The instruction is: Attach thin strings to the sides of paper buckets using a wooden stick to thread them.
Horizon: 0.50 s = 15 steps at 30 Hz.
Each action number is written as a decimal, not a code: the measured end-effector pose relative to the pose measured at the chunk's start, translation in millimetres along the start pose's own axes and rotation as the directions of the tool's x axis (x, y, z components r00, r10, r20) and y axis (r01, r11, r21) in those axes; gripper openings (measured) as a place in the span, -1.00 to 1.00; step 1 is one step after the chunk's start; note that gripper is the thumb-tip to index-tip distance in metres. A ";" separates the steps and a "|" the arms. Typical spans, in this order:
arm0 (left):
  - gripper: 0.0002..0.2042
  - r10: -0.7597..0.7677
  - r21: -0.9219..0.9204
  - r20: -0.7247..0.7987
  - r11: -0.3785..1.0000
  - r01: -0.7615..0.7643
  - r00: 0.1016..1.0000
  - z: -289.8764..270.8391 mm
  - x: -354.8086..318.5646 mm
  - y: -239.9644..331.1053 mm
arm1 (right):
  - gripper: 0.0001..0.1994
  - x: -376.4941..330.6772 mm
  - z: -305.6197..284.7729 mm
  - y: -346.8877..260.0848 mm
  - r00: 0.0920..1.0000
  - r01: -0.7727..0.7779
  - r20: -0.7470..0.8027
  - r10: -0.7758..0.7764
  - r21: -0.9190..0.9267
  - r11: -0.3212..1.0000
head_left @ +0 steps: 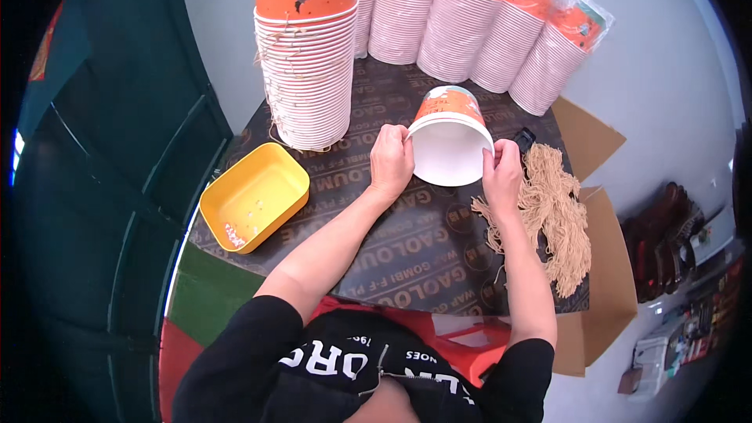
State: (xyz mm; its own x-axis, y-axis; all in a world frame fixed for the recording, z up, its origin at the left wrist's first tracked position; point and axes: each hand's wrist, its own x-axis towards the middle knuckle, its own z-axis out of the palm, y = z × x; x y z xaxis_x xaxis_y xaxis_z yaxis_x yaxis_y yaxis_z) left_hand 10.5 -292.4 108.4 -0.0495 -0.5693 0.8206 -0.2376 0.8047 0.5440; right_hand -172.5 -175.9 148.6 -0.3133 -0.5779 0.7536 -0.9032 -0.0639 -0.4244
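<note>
Both hands hold an orange-and-white paper bucket (449, 153) by its rim, tilted so that its bare white inside faces me. My left hand (392, 160) is closed on the left side of the rim. On the opposite side my right hand (503, 176) pinches the rim between thumb and fingers. A loose pile of tan cords (558, 219) lies beside my right hand and wrist. To the left rises a tall stack of similar paper buckets (305, 82), with bits of cord hanging down its side.
A yellow plastic bin (288, 218) with small pale scraps stands left on the dark printed tabletop (376, 254). Several plastic-wrapped bucket stacks (458, 31) line the back. A small black object (525, 139) sits by the cords. An open cardboard box (611, 266) adjoins the table's right edge.
</note>
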 end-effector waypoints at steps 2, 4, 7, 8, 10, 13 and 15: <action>-0.83 -0.034 0.026 -0.027 0.999 0.034 0.999 -1.3 0.5 -4.7 | -0.87 5.9 6.8 -4.8 0.999 0.037 -0.021 -0.037 -0.029 0.999; -0.84 -0.072 0.035 -0.047 0.997 0.074 0.996 -3.2 1.7 -9.3 | -0.87 11.4 13.9 -8.6 0.997 0.075 -0.025 -0.077 -0.052 0.996; -0.86 -0.135 0.048 -0.069 0.989 0.139 0.988 -5.3 3.8 -14.2 | -0.86 18.2 24.1 -12.8 0.990 0.133 -0.037 -0.137 -0.104 0.986; -0.86 -0.161 0.049 -0.072 0.985 0.165 0.984 -5.5 4.6 -15.5 | -0.84 20.3 27.1 -13.9 0.986 0.152 -0.045 -0.159 -0.137 0.979; -0.87 -0.206 0.045 -0.070 0.977 0.209 0.976 -4.7 6.1 -16.9 | -0.85 24.3 30.5 -15.9 0.988 0.149 -0.011 -0.152 -0.149 0.978; -0.84 -0.286 0.025 -0.012 0.958 0.286 0.958 -5.7 6.2 -19.1 | -0.88 29.0 34.4 -15.7 0.989 0.145 0.033 -0.141 -0.167 0.975; -0.76 -0.358 -0.083 0.084 0.927 0.365 0.930 -4.5 6.6 -19.5 | -0.90 31.7 37.8 -12.8 0.994 0.106 0.033 -0.104 -0.049 0.993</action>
State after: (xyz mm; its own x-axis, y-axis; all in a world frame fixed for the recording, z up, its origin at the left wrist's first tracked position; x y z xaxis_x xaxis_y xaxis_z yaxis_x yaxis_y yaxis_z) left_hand 19.2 -311.1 104.0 -0.0427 -0.8317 0.5536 -0.1578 0.5528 0.8182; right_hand -159.8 -224.1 159.0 -0.2077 -0.5948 0.7766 -0.9444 -0.0849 -0.3176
